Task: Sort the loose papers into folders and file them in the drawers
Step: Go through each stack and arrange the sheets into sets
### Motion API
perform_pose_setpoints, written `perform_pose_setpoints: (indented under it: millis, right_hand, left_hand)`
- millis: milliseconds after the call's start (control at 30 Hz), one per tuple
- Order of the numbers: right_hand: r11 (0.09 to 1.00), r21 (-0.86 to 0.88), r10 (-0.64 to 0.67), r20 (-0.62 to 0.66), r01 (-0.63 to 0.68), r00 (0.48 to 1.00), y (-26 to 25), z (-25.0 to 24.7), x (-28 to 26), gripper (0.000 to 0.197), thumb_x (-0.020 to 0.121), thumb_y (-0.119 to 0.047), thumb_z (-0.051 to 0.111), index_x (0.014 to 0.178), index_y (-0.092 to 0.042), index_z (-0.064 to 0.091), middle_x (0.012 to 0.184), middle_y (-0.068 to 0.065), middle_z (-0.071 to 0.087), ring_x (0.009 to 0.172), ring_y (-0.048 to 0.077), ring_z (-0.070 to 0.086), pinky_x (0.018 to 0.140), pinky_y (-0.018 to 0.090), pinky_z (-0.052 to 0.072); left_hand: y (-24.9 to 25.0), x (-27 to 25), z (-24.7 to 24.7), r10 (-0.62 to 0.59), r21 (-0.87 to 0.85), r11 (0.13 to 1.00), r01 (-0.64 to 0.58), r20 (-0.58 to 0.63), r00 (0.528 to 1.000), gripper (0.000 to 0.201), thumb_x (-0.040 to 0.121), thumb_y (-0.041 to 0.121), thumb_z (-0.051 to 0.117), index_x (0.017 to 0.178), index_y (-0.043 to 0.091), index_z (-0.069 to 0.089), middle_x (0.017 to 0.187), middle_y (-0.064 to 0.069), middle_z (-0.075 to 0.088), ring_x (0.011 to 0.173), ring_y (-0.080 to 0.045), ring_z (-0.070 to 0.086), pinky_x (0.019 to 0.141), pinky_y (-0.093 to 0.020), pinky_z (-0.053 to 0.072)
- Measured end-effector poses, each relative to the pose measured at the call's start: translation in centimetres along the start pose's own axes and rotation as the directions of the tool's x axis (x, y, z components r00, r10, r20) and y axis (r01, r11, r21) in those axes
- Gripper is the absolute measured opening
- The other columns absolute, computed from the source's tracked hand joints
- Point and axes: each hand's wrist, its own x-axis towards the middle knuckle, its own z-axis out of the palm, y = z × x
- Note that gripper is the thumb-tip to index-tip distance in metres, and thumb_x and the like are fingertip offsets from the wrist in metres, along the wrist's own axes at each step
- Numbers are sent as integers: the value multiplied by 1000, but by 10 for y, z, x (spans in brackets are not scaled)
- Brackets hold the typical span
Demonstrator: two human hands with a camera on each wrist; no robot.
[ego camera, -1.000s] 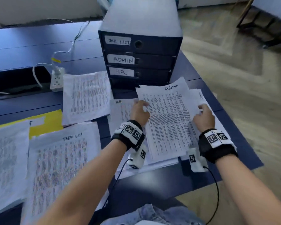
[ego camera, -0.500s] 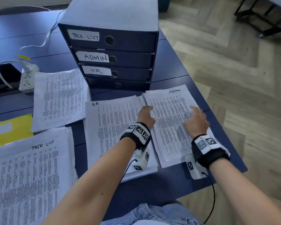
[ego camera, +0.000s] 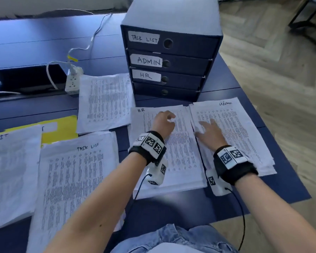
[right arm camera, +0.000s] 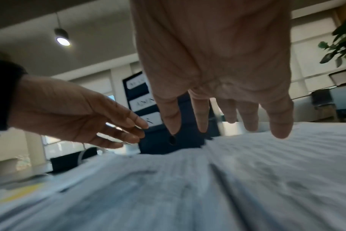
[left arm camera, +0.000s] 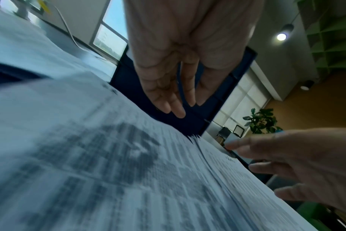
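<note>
Both hands hold nothing. The left hand [ego camera: 163, 123] hovers with loosely bent fingers above the white printed stack headed "H.R." [ego camera: 171, 156]; the right hand [ego camera: 211, 133] hangs spread and relaxed over the white stack headed "Admin" [ego camera: 241, 128], just beside it. Half a second ago the right hand lay further right on that stack. Behind both stands the dark blue four-drawer file box [ego camera: 171, 61], its drawers closed, on the blue table [ego camera: 35, 48].
</note>
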Motion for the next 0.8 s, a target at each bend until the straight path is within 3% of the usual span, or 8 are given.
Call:
perform_pose_setpoints:
  millis: [100,200,300,400,500,600,700,800]
  right_hand:
    - [990,61,-131,9,131,991,-53,20,-12,52,94,-31,51,142,-19,36,157,7,5,143,25,13,113,40,18]
    - [972,74,-227,42,223,973,-107,48,-28,50,92,-28,54,139,-18,41,156,6,12,142,24,18,112,36,22]
    - [947,84,-315,80,309,946,-153,81,-51,46,91,-22,54,135,-12,46,146,8,30,136,25,28,106,33,28]
    - [932,56,-361,140,357,922,-185,117,-72,45,91,-21,54,134,-11,47,144,9,33,136,26,28,105,33,27]
    - [921,18,-384,198,389,902,-205,153,-86,43,91,-21,54,132,-11,49,146,10,33,135,24,31,106,31,28]
    - [928,-13,-360,228,372,905,-216,186,-96,41,89,-21,55,129,-12,52,144,9,35,132,26,34,106,35,31]
    - [932,-110,-312,239,345,919,-221,211,-103,42,89,-23,55,131,-16,49,148,8,28,135,26,25,109,41,28]
    - [911,-216,-307,215,352,927,-223,222,-104,46,89,-24,55,134,-22,45,151,6,25,137,25,23,109,44,26]
  left_hand:
    - [-21,-20,-46,-4,-36,999,2,-51,999,26,91,4,48,114,6,59,120,-9,56,108,-24,56,88,-30,48]
    - [-50,-42,-98,-15,-22,1000,12,-132,991,24,90,4,50,111,3,62,115,-12,61,106,-24,57,88,-25,44]
    - [-87,-62,-148,-47,17,999,52,-202,978,23,89,4,50,106,1,64,111,-13,65,103,-25,59,82,-20,40]
    - [-125,-78,-187,-92,75,991,113,-243,966,24,89,4,50,107,1,65,110,-13,66,103,-25,58,79,-19,38]
    - [-161,-91,-212,-132,130,977,170,-257,957,25,89,4,49,109,1,64,112,-15,65,107,-26,57,85,-23,40]
    - [-195,-97,-224,-187,234,944,231,-197,962,29,88,7,51,115,3,61,121,-16,59,114,-28,52,95,-29,41]
    - [-220,-104,-228,-235,397,879,263,-119,965,54,82,24,67,130,11,48,136,-11,42,128,-27,37,106,-40,35]
    - [-233,-109,-225,-248,531,814,237,-51,967,84,75,44,72,142,15,30,145,-7,29,135,-27,24,108,-45,29]
